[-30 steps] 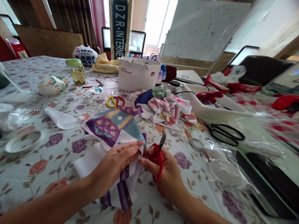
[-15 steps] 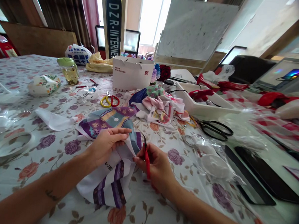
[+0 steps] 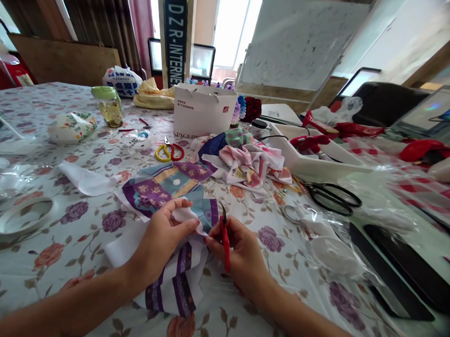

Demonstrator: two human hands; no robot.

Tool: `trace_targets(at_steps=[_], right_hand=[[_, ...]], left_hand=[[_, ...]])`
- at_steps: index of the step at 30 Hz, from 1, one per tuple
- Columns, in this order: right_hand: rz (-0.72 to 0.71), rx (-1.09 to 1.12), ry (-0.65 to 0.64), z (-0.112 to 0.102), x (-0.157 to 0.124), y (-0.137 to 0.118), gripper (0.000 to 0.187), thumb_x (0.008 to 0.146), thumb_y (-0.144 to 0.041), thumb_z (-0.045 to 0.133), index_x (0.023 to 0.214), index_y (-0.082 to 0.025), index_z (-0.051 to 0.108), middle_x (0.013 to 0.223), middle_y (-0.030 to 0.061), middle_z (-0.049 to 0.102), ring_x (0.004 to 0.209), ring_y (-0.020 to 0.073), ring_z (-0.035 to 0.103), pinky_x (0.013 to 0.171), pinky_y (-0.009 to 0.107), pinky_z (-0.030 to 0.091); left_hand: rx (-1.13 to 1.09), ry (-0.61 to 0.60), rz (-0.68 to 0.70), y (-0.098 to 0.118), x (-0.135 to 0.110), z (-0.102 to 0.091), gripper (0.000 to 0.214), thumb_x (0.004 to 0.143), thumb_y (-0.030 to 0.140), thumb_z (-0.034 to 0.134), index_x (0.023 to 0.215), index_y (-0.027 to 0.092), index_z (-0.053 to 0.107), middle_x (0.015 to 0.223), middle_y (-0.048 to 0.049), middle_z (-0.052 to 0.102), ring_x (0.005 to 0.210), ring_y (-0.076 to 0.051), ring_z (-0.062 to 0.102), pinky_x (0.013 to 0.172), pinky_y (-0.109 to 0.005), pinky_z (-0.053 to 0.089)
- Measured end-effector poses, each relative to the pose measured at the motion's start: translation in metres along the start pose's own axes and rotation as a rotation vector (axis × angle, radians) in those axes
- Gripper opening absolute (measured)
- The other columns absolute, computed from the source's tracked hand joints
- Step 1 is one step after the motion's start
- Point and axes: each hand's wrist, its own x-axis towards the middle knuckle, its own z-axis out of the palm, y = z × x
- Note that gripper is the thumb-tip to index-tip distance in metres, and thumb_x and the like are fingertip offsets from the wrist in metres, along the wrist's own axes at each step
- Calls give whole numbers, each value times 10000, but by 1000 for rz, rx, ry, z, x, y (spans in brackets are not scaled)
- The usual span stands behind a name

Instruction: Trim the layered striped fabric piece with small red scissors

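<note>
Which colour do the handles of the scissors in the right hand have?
The handles are red, best seen in the head view.

I have two hands in view, one left hand (image 3: 159,238) and one right hand (image 3: 241,247). I count three scissors: red scissors (image 3: 226,241) in the right hand, red-yellow scissors (image 3: 168,142) beyond both, black scissors (image 3: 331,198) to the right. Left of the hands I get one large white ring (image 3: 8,229) and, farther out, one floral pouch (image 3: 71,129) and one green-lidded jar (image 3: 111,109). Well beyond the hands are one paper bag (image 3: 203,114), one yellow bundle (image 3: 153,93) and one whiteboard (image 3: 303,42). Right of them I make it one white tray (image 3: 315,169) and two black slabs (image 3: 412,264). The cloths (image 3: 186,179) overlap too much for me to number.
</note>
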Motion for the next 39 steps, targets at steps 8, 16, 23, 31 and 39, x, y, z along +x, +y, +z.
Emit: trace_targets(at_steps=[8,16,23,31,39], right_hand=[[55,23,-86,0,-4,4,171,741,-274,689,741,-185,543,665,-19,559,569,119,455,521,235,362],[65,9,-82,1,-6,4,171,750,-276,695,746,-186,549,662,-21,563,558,113,456,510,229,376],[76,55,-103,3,-8,6,201,746,-293,730,745,-185,561,653,-29,559,563,114,487,519,226,405],[369,376,-375,2,-10,-4,435,795,-582,672,730,-169,554,610,7,612,457,110,549,357,170,400],[455,611,-522,4,-19,5,520,845,-648,579,753,-137,592,547,20,601,439,109,601,336,121,437]], left_hand=[[26,-13,20,-3,3,-7,83,739,229,722,790,163,725,837,-44,730,777,-165,634,734,-249,493],[77,-104,-4,-3,3,-9,282,674,266,797,923,162,713,741,-7,702,663,-125,614,623,-207,471],[79,-116,-14,-3,0,-8,310,712,261,759,989,148,680,713,-16,705,643,-137,635,619,-218,484],[58,-22,109,7,7,-15,351,723,255,781,1039,150,669,725,-9,688,667,-129,630,632,-211,502],[-27,16,130,12,11,-19,382,703,223,797,1052,158,655,756,-3,651,680,-111,588,597,-181,481]])
